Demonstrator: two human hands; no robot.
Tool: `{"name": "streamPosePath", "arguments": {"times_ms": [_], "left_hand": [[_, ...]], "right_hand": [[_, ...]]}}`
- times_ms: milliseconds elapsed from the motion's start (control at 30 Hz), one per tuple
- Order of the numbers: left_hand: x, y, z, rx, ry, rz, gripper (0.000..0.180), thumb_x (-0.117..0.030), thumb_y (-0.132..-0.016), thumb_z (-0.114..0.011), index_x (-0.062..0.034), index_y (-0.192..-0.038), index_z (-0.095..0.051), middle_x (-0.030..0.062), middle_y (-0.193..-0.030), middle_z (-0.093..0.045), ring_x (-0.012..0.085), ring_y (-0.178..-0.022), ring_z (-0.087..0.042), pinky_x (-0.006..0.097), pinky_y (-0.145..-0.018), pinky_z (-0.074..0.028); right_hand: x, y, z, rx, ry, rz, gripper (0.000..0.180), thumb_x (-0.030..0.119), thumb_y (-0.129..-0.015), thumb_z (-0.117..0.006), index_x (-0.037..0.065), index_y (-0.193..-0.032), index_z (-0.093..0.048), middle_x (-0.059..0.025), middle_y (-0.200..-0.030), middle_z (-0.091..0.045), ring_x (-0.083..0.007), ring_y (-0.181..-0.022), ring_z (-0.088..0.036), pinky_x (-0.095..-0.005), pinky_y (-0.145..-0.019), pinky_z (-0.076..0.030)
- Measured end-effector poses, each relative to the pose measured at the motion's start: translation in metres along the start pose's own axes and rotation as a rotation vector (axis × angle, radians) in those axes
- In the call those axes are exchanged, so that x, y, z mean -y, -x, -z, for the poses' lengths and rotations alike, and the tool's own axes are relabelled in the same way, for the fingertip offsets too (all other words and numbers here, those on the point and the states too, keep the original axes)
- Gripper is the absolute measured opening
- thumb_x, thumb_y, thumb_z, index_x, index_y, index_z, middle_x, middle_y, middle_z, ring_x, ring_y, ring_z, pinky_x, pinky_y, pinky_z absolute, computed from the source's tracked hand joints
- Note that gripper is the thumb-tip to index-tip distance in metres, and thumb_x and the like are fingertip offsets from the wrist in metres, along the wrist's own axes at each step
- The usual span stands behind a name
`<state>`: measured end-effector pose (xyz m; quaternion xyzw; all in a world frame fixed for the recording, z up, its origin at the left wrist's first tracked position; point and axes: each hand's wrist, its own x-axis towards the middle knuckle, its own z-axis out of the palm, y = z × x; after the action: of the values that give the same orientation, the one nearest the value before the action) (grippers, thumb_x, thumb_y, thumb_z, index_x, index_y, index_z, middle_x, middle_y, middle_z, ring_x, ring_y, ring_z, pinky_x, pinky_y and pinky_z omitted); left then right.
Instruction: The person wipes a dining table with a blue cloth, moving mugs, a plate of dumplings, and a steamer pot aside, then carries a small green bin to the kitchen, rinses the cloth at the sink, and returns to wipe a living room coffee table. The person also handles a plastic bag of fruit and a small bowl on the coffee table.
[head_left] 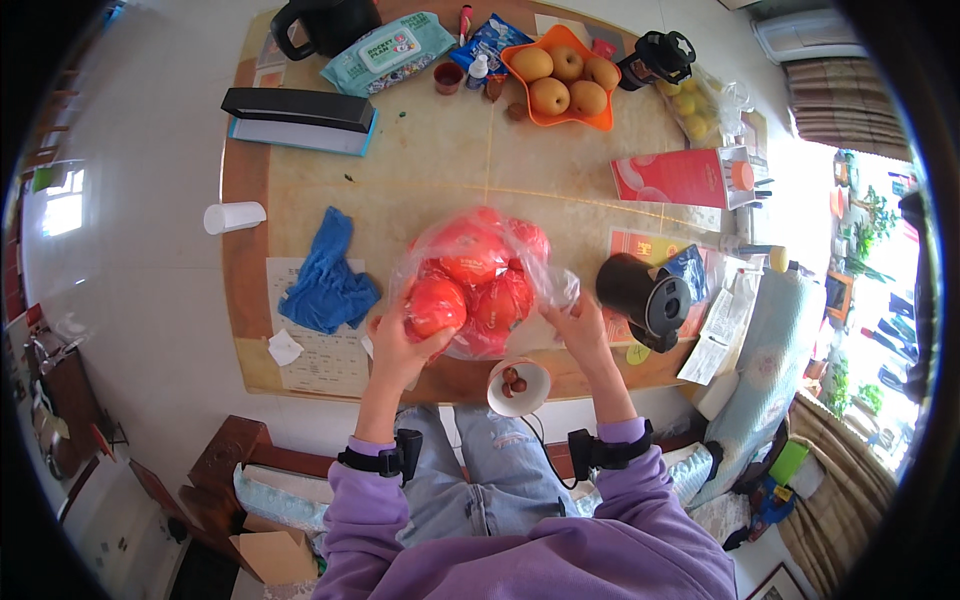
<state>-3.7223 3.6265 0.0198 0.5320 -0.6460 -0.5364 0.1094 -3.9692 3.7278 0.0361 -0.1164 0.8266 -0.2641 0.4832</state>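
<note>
A clear plastic bag [545, 262] stands on the table in front of me, filled with several round things in printed red wrapping [500, 305]. My left hand [412, 342] is closed around the bag's lower left side, its fingers against one red ball. At the bag's right side, my right hand [578, 325] pinches a gathered part of the plastic. Below the bag, near the table's front edge, is a small white bowl [534, 398] with a few brown nuts inside. What the red wrapping covers is hidden.
A dark kettle [640, 298] stands right of my right hand. A blue cloth [330, 285] lies on a printed sheet at the left, near a white cup [235, 217]. Farther back are a black box [298, 108], an orange fruit bowl [600, 118] and a red carton [668, 177].
</note>
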Motion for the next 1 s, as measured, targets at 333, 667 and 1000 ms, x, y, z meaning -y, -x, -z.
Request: {"name": "streamPosePath", "arguments": {"times_ms": [333, 667, 1000], "left_hand": [[0.000, 0.022, 0.018, -0.168, 0.417, 0.371, 0.061, -0.013, -0.075, -0.070, -0.0022, -0.127, -0.040, 0.0105, -0.103, -0.054, 0.0161, -0.072, -0.056, 0.026, -0.066, -0.045], [-0.040, 0.075, 0.031, 0.067, 1.145, 0.723, 0.024, 0.005, -0.078, -0.054, 0.0060, -0.101, -0.053, 0.0102, -0.087, -0.060, 0.0159, -0.074, -0.056, 0.025, -0.068, -0.045], [-0.140, 0.005, 0.084, 0.026, 0.882, 0.178, 0.015, -0.008, -0.078, -0.050, 0.0030, -0.085, -0.057, 0.0054, -0.078, -0.052, 0.0133, -0.075, -0.046, 0.025, -0.072, -0.033]], "right_hand": [[-0.009, 0.038, 0.004, -0.371, -0.031, 0.490, 0.012, 0.007, -0.081, -0.060, -0.004, -0.084, -0.058, -0.0088, -0.081, -0.059, -0.0161, -0.067, -0.057, -0.0255, -0.060, -0.044], [0.058, 0.093, 0.019, 0.007, 0.082, 0.603, 0.013, 0.001, -0.080, -0.057, -0.003, -0.091, -0.063, -0.0149, -0.075, -0.061, -0.0266, -0.065, -0.061, -0.0287, -0.060, -0.047], [0.141, 0.070, 0.030, 0.018, 0.110, 0.841, 0.009, 0.002, -0.082, -0.058, -0.005, -0.086, -0.063, -0.0108, -0.070, -0.060, -0.0129, -0.058, -0.055, -0.0236, -0.055, -0.043]]}}
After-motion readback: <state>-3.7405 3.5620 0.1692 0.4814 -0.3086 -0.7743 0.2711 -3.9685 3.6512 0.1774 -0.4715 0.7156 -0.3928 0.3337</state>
